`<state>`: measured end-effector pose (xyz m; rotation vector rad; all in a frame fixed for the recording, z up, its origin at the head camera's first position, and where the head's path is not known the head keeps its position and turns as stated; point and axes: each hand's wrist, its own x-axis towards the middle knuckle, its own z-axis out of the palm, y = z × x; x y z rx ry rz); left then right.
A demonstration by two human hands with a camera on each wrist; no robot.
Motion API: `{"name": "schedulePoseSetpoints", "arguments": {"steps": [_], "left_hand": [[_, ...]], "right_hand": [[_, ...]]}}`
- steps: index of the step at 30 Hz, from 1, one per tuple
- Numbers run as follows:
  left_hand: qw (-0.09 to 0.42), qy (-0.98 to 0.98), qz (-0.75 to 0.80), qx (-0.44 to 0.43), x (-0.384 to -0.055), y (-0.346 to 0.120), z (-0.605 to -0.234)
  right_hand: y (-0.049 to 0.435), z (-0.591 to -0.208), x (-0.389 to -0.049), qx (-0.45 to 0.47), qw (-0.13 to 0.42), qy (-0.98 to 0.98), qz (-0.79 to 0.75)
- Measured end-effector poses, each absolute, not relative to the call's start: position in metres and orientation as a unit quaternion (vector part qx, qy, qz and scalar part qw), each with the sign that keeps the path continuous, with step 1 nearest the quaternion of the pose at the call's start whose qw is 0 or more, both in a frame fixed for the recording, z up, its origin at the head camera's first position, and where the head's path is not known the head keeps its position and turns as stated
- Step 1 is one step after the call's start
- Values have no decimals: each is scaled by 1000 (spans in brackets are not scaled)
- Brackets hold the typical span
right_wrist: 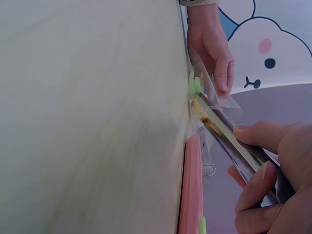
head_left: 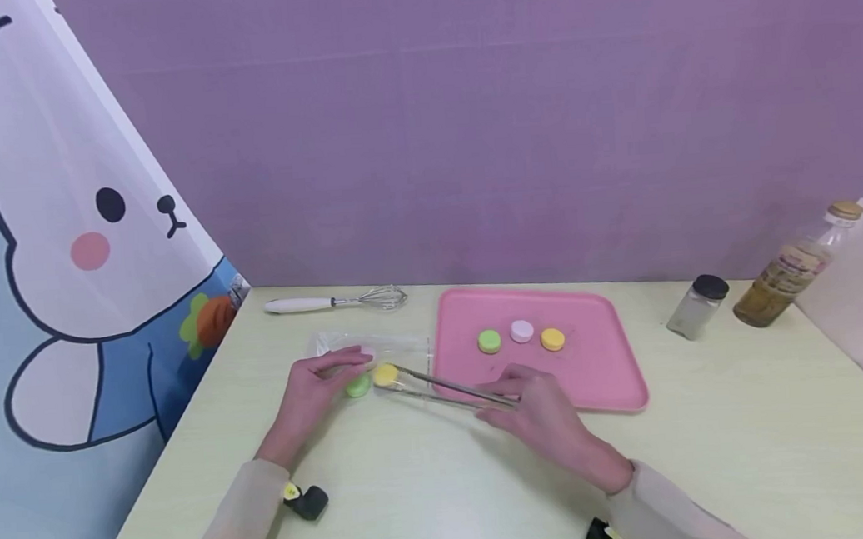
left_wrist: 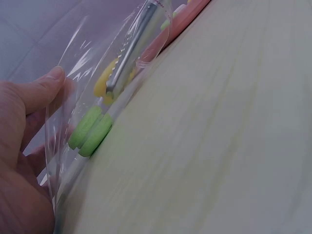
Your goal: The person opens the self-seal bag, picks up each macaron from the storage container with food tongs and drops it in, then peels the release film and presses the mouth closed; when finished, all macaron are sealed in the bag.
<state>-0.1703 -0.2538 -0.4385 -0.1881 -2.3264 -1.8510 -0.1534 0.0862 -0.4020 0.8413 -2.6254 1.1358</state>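
My left hand pinches the film of a clear plastic bag, lifting its upper side off the table. Inside lies a green macaron, near the left fingers. In my right hand are metal tongs, gripped partway along their arms. Their tips reach into the bag and clasp a yellow macaron, which sits just beside the green one. A pale pinkish patch shows by the left fingertips in the head view; I cannot tell what it is.
Right of the bag is a pink tray bearing a green macaron, a lilac macaron and a yellow macaron. A whisk lies behind the bag. A black-lidded jar and a corked bottle stand far right.
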Motion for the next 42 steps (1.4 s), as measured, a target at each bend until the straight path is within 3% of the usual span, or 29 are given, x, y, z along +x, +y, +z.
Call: {"name": "schedulePoseSetpoints", "arguments": {"steps": [42], "left_hand": [[79, -787, -610, -49, -171, -252, -437]], "right_hand": [[94, -397, -152, 275, 61, -877, 390]]}}
